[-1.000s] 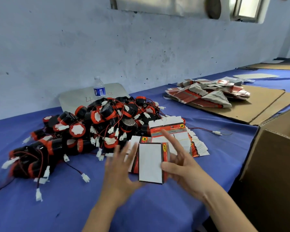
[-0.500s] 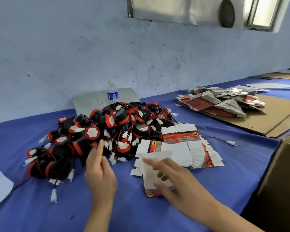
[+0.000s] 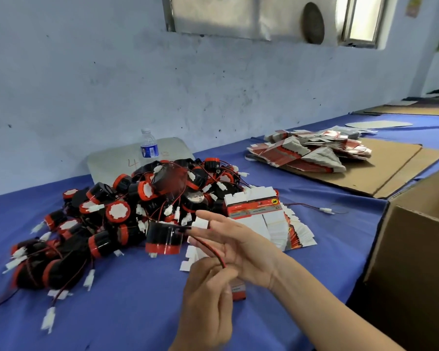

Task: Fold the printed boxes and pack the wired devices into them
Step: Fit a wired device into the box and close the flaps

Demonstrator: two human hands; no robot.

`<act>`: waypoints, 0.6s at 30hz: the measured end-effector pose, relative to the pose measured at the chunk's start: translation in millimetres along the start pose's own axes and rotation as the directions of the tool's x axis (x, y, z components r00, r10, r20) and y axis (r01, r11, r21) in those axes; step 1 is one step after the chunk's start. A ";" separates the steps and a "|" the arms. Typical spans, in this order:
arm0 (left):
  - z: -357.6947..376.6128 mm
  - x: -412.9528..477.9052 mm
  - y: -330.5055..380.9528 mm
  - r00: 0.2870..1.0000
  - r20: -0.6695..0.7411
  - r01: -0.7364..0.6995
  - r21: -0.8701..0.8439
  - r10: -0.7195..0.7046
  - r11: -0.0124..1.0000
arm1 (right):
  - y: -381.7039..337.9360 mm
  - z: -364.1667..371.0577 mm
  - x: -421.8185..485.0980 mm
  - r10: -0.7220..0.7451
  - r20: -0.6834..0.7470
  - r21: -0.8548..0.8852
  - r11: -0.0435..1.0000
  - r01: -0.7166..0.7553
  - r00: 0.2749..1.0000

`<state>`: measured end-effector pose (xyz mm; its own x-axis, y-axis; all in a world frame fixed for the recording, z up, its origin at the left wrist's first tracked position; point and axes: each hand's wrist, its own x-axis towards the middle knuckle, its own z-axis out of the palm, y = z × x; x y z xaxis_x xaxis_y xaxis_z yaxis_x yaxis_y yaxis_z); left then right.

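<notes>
Nearest, the left hand pinches a red-black wire, hiding most of a printed box behind it. The right hand, fingers straight, lies against the wire. The black-and-red device hangs blurred before the device pile; flat boxes lie beyond.
</notes>
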<state>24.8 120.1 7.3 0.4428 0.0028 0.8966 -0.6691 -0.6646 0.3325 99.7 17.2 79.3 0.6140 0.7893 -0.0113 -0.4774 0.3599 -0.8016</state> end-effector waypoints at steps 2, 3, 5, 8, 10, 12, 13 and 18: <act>4.9 0.8 0.1 0.998 -0.024 0.055 0.012 -0.054 0.998 | -2.6 -0.6 -1.2 -0.004 -0.020 -0.094 0.996 0.003 1.000; 6.2 0.0 2.0 0.996 -0.049 0.075 0.020 -0.074 0.997 | -3.8 0.8 -2.5 0.013 -0.042 -0.176 0.984 -0.020 0.999; 6.8 -3.7 3.3 0.997 -0.074 0.033 0.046 -0.030 0.998 | -6.4 2.2 -3.0 0.039 -0.100 -0.286 0.956 -0.066 0.994; 10.8 -1.0 4.4 0.999 -0.013 0.047 0.130 -0.046 0.990 | -15.5 6.6 -3.4 -0.011 -0.092 -0.290 0.957 -0.016 0.996; 6.7 4.2 2.7 0.982 -0.043 0.186 0.134 -0.182 0.973 | -18.7 7.3 -5.3 -0.077 -0.114 -0.306 0.951 0.039 0.991; -1.5 7.8 -2.0 0.949 -0.164 0.294 0.150 -0.270 0.944 | -11.9 4.0 -10.0 -0.101 -0.157 -0.305 0.951 0.049 0.982; -5.3 10.0 -2.7 0.939 -0.212 0.307 0.156 -0.272 0.939 | -4.9 2.4 -13.0 -0.079 -0.179 -0.282 0.959 0.025 0.981; -11.3 14.2 3.0 0.930 -0.274 0.309 0.217 -0.246 0.926 | 42.9 0.7 -28.4 0.209 -0.118 -0.191 0.955 -0.229 0.971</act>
<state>22.4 126.6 24.4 0.4125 0.3706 0.8322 -0.3535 -0.7768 0.5212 61.3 10.6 45.6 0.5706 0.7826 -0.2489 -0.4758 0.0680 -0.8769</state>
